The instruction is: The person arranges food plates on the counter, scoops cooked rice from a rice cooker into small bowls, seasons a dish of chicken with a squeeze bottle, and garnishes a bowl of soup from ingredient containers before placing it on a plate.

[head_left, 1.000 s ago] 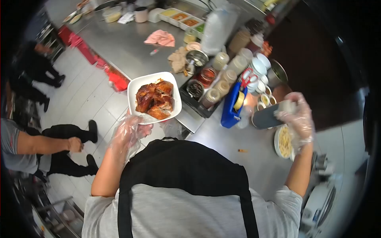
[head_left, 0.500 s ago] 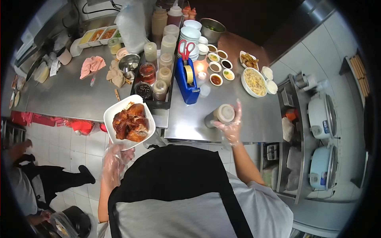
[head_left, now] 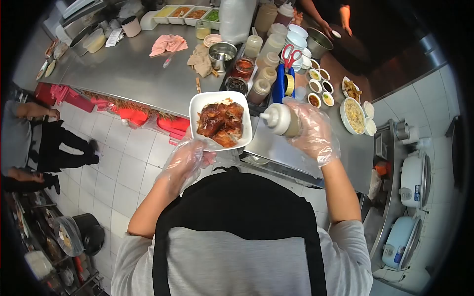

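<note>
Steel counters (head_left: 123, 64) run along the far side of a tiled floor (head_left: 126, 177). Nearest the person, a square white dish (head_left: 194, 116) holds glossy browned meat (head_left: 219, 123); it is held up off the counter, before the apron (head_left: 237, 212). Clear plastic covers both hands. The left hand (head_left: 183, 160) grips the dish at its near edge, fingers curled, some hidden beneath it. The right hand (head_left: 316, 130) closes round a bottle (head_left: 291, 123), fingers wrapped on its body; the bottle lies tilted just beside the dish, white nozzle aimed towards it.

Beyond them, a black tray (head_left: 253, 109) carries a jar of red sauce (head_left: 243, 67), a jar of something dark (head_left: 237, 87) and capped squeeze bottles (head_left: 266, 76). Left of it stand a metal bowl (head_left: 222, 55) and, farther off, white tubs (head_left: 190, 21) of yellow, orange and green food. Right of the tray is a blue tape dispenser (head_left: 280, 89) with red-handled scissors (head_left: 291, 55). Small cups (head_left: 314, 100) of dark, red and yellowish sauces sit near an oval bowl (head_left: 344, 118) of pale mixed food and a plate (head_left: 345, 85) of browned pieces.
</note>
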{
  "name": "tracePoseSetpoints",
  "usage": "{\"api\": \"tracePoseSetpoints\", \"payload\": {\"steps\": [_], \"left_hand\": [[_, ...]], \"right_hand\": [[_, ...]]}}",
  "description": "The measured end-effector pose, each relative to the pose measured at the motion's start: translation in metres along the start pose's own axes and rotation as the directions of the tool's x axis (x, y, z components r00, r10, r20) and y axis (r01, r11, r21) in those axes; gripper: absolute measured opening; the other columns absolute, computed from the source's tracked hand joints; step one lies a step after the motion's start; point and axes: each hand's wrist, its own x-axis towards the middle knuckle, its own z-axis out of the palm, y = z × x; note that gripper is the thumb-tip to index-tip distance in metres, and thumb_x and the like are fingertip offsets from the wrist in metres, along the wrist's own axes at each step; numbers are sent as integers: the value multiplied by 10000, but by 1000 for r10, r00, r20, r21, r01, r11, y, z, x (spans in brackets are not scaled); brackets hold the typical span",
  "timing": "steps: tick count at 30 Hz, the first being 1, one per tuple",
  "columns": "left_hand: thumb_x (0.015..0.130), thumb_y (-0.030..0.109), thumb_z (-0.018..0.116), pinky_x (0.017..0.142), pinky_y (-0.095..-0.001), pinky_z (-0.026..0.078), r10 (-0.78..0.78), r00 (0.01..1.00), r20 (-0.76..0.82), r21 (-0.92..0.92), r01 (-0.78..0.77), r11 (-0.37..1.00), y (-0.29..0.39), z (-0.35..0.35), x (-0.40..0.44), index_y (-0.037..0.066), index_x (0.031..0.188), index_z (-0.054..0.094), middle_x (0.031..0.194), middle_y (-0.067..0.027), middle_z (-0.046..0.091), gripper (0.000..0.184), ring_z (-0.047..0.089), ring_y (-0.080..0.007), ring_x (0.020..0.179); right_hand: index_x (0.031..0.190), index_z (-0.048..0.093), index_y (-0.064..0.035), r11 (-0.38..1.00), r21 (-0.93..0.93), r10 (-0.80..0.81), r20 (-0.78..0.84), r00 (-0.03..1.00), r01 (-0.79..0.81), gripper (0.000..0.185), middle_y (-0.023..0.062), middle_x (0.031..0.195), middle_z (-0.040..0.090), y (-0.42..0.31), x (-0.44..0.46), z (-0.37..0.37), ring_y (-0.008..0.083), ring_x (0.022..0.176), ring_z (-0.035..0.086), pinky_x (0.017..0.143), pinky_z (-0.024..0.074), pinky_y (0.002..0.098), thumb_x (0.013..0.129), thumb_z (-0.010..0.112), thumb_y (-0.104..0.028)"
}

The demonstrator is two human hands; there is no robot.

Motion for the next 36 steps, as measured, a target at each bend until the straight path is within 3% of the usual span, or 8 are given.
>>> {"api": "tracePoseSetpoints", "payload": {"steps": [8, 15, 24, 27, 28, 31, 32, 36], "left_hand": [[817, 97, 449, 576, -337, 506, -6, 1000, 7, -11, 6, 1000, -4, -7, 0, 64, 1260, 354, 782, -140, 603, 455, 570, -186, 558], [799, 66, 444, 556, -322, 498, 56, 996, 72, 63, -60, 996, 0, -11, -4, 95, 1259, 352, 771, -144, 595, 470, 569, -185, 563], [818, 96, 479, 626, -344, 517, 9, 998, 61, -62, -5, 998, 4, -14, -5, 9, 1197, 414, 820, -156, 607, 394, 575, -200, 596], [823, 112, 494, 651, -350, 526, -35, 996, 82, -66, 40, 997, 7, -15, 1, 2, 1179, 444, 856, -162, 618, 376, 596, -215, 629], [825, 117, 499, 657, -351, 528, -62, 995, 81, -60, 67, 996, 7, -15, 4, 4, 1175, 453, 868, -163, 620, 370, 605, -221, 643], [835, 153, 532, 664, -355, 531, 24, 991, 134, -89, -12, 996, 18, -7, 10, 11, 1174, 472, 883, -163, 633, 372, 626, -230, 678], [841, 191, 568, 664, -348, 529, 135, 985, 104, -130, -121, 984, 32, 6, -7, 5, 1175, 480, 905, -168, 640, 392, 642, -232, 726], [861, 313, 623, 722, -349, 513, 263, 832, 488, -269, -143, 952, 37, -8, 34, -5, 1184, 476, 1014, -170, 623, 476, 632, -211, 824]], "right_hand": [[1156, 550, -194, 908, -344, -140, 293, 946, 240, 437, 93, 883, 598, -53, 35, -3, 265, 863, 610, 752, 476, 392, 739, 573, -67], [1148, 559, -222, 845, -489, -148, 171, 974, 214, 498, 78, 904, 589, -54, 60, 13, 259, 857, 595, 732, 453, 435, 678, 621, -70], [1087, 581, -199, 837, -515, -3, 332, 943, 184, 375, 75, 882, 613, -57, 43, -14, 251, 848, 616, 752, 450, 389, 730, 621, -87], [1159, 561, -198, 917, -399, 125, 294, 948, 3, 492, 88, 914, 620, -54, 48, -21, 271, 863, 609, 769, 460, 382, 686, 671, -122], [1234, 529, -166, 947, -291, 225, 309, 924, -133, 664, 121, 1008, 629, -56, 50, -28, 286, 935, 603, 850, 463, 378, 608, 748, -130], [1269, 502, -108, 948, 276, 114, 170, 979, -159, 783, 157, 1080, 617, -26, 55, -19, 292, 1015, 590, 930, 442, 380, 546, 802, -121], [1293, 480, -75, 927, 298, 171, 201, 964, -227, 839, 143, 1152, 602, -29, 60, -30, 265, 1064, 576, 964, 422, 360, 528, 823, -100], [1309, 459, -47, 401, 885, 201, 169, 965, -238, 799, 69, 1183, 577, -26, 84, -43, 181, 1034, 567, 947, 420, 310, 581, 788, -13]]}}
